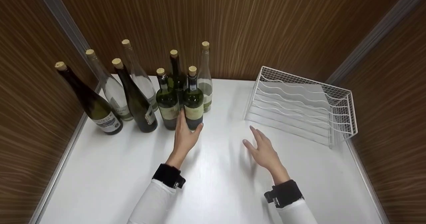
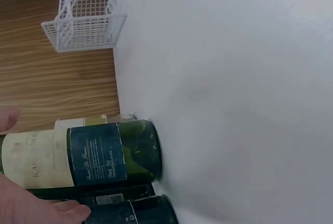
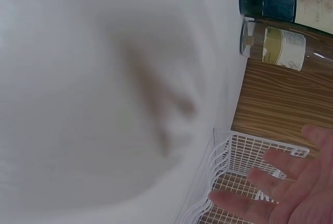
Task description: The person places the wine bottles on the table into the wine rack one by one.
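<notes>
You're holding your left hand (image 1: 186,136) spread around a green, corked, cream-and-blue-labelled bottle (image 1: 194,108) standing among other bottles (image 1: 169,110); your right hand (image 1: 265,153) is hovering, spread, near a white wire rack (image 1: 332,92).

Beside and beyond the left hand (image 1: 185,137): 8 bottles (image 1: 194,99), 5 dark and 3 clear, with 8 corks (image 1: 192,71). Beyond the right hand (image 1: 265,154), to its right: 1 wire rack (image 1: 306,79). Behind the 2 hands: 2 black wristbands (image 1: 166,174) and 2 white sleeves (image 1: 151,200).
</notes>
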Motion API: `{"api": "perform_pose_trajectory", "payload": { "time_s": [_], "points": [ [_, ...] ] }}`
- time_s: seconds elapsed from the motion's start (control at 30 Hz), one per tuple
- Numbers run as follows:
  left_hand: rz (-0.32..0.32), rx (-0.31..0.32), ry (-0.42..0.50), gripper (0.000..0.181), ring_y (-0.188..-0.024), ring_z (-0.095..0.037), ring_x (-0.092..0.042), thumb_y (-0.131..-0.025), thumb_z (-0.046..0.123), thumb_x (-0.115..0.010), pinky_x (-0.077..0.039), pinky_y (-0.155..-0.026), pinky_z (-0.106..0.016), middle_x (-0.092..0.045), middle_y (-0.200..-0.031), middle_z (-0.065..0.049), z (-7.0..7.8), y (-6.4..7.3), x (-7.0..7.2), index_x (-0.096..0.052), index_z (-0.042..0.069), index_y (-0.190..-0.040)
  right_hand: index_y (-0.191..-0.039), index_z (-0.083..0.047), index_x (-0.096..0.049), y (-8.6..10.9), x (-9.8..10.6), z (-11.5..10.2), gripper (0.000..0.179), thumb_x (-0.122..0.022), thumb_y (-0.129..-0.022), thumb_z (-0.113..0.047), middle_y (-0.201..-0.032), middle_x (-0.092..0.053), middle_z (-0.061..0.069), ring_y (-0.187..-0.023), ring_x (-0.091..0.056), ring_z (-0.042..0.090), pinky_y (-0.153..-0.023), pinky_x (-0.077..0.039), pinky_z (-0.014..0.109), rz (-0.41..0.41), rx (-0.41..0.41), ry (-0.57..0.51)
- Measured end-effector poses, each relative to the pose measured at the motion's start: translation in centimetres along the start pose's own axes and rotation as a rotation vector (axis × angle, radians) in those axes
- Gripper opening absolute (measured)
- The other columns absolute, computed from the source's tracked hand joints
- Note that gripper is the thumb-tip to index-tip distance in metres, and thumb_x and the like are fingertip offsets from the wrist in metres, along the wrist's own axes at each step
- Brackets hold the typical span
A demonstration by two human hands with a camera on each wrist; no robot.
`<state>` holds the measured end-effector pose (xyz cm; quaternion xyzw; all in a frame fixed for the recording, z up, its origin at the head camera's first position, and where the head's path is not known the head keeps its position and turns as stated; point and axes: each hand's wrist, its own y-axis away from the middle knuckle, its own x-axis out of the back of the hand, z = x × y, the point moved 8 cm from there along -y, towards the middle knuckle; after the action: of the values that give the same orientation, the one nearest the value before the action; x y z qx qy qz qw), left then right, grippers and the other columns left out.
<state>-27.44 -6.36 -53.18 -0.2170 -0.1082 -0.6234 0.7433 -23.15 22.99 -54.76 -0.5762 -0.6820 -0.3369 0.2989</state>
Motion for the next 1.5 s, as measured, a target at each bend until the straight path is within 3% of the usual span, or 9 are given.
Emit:
{"api": "perform_pose_trajectory", "payload": {
  "time_s": [0.23,0.57,0.77,0.97,1.2,1.5],
  "points": [
    [0.048,0.06,0.046,0.09,-0.143,-0.035,-0.026,-0.089,0.022,-0.074,-0.024,-0.114,-0.047,-0.025,-0.155,-0.024,-0.7,-1.1,-0.7,-0.016,-0.002,-0.154,-0.158,-0.02,-0.022,-0.1,-0.2,-0.1,0.08,-0.037,-0.095,-0.067,-0.157,-0.023,0.023,-0.142,-0.022,0.046,-0.1,-0.027,0.073,-0.001,-0.009,0.028],
    [0.033,0.009,-0.006,0.082,-0.139,-0.035,-0.032,-0.09,0.02,-0.072,-0.028,-0.112,-0.047,-0.034,-0.149,-0.024,-0.1,-1.5,-1.4,-0.022,-0.002,-0.152,-0.157,-0.019,-0.025,-0.3,-0.2,-0.7,0.077,-0.039,-0.097,-0.065,-0.156,-0.026,0.022,-0.141,-0.024,0.045,-0.103,-0.026,0.071,-0.001,0.033,-0.009],
    [0.054,-0.001,0.023,0.086,-0.138,-0.035,-0.033,-0.085,0.018,-0.077,-0.028,-0.113,-0.044,-0.035,-0.146,-0.025,-0.1,-2.4,-1.5,-0.024,-0.003,-0.15,-0.157,-0.014,-0.026,-0.6,-0.5,-1.7,0.074,-0.044,-0.099,-0.057,-0.156,-0.028,0.02,-0.142,-0.026,0.042,-0.11,-0.023,0.063,-0.02,0.089,-0.095],
    [0.039,0.03,0.063,0.095,-0.139,-0.033,-0.032,-0.081,0.021,-0.081,-0.026,-0.113,-0.042,-0.034,-0.149,-0.023,-0.7,-3.4,-2.0,-0.022,-0.001,-0.152,-0.156,-0.012,-0.025,-0.9,-1.1,-2.5,0.068,-0.049,-0.102,-0.045,-0.157,-0.028,0.018,-0.143,-0.025,0.038,-0.113,-0.021,0.058,-0.061,0.107,-0.179],
    [0.034,0.073,0.088,0.1,-0.139,-0.034,-0.033,-0.079,0.026,-0.084,-0.026,-0.114,-0.043,-0.034,-0.149,-0.023,-1.2,-4.4,-2.4,-0.022,0.0,-0.152,-0.156,-0.014,-0.026,-0.9,-1.7,-2.8,0.067,-0.051,-0.102,-0.043,-0.157,-0.029,0.016,-0.142,-0.028,0.038,-0.112,-0.023,0.059,-0.086,0.099,-0.232],
    [0.053,0.037,0.128,0.096,-0.138,-0.033,-0.036,-0.077,0.022,-0.085,-0.026,-0.114,-0.041,-0.038,-0.149,-0.021,-1.1,-5.5,-2.4,-0.028,-0.001,-0.151,-0.157,-0.018,-0.026,-1.0,-2.3,-2.6,0.068,-0.048,-0.101,-0.049,-0.156,-0.032,0.016,-0.138,-0.035,0.041,-0.106,-0.031,0.062,-0.116,0.059,-0.306]
  ]
}}
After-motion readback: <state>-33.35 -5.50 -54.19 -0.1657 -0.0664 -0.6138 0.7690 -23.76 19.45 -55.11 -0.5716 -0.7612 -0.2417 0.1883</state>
